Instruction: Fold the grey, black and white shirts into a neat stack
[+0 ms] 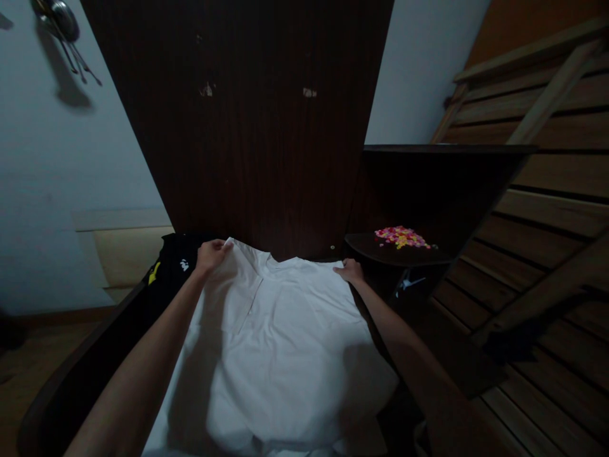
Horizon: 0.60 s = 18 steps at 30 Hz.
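Observation:
A white T-shirt point(295, 336) lies spread out before me, its neckline at the far end and soft wrinkles across the body. At its far left corner, my left hand point(212, 255) pinches the shoulder edge. My right hand point(351, 271) grips the opposite shoulder at the far right. A strip of the shirt's left side is folded inward over the front. The lower end runs out of the bottom of the view. Just left of my left hand lies a black cloth point(166, 266) with yellow and white marks.
A dark wooden panel point(266, 139) rises directly behind the shirt. To the right, a small dark shelf point(380, 254) holds a heap of pink, red and yellow pieces point(402, 237). Wooden slats point(561, 209) stand along the right side. A metal object point(59, 22) hangs on the left wall.

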Motion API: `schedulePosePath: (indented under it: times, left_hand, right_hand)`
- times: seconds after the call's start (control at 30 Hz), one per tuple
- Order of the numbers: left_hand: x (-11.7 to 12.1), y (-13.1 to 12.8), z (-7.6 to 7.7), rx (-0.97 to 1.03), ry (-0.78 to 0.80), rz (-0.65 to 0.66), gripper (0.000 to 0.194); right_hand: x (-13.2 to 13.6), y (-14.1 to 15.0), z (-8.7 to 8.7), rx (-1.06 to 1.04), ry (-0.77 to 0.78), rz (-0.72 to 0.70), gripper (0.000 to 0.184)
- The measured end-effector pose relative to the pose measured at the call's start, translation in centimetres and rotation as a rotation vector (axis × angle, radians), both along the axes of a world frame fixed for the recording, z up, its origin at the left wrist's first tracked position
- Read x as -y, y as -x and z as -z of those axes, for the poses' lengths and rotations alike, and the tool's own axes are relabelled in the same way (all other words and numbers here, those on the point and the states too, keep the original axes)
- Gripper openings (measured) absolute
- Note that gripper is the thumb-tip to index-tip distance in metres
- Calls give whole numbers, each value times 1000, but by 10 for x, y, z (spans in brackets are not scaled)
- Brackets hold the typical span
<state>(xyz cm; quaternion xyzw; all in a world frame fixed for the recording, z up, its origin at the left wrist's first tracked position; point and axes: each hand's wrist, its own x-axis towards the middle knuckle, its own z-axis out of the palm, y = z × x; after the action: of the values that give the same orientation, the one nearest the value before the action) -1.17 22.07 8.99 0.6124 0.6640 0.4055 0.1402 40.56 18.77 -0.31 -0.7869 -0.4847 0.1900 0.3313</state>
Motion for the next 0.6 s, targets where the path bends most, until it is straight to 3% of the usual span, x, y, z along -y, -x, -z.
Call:
schedulePosePath:
  times: [0.07, 0.13, 0.2, 0.3, 0.4, 0.6]
  left_hand:
    - [3, -4, -1, -39, -28, -14, 30]
    - [5, -7, -2, -68, -61, -12, 28]
    - [7, -11, -2, -91, -80, -14, 28]
    - [7, -14, -2, -120, -79, -14, 29]
    - [6, -14, -2, -133, -74, -23, 29]
    - [2, -9, 2, -131, -77, -25, 27]
  right_hand:
    - [11, 11, -3, 290, 30, -7, 37]
    - [24, 29, -5, 512, 79, -112, 41]
    - [39, 51, -5, 562, 179, -330, 44]
    - [59, 81, -4, 616, 254, -516, 60]
    - [71, 99, -4, 669, 235, -569, 65]
    - [74, 107, -11, 742, 228, -558, 43]
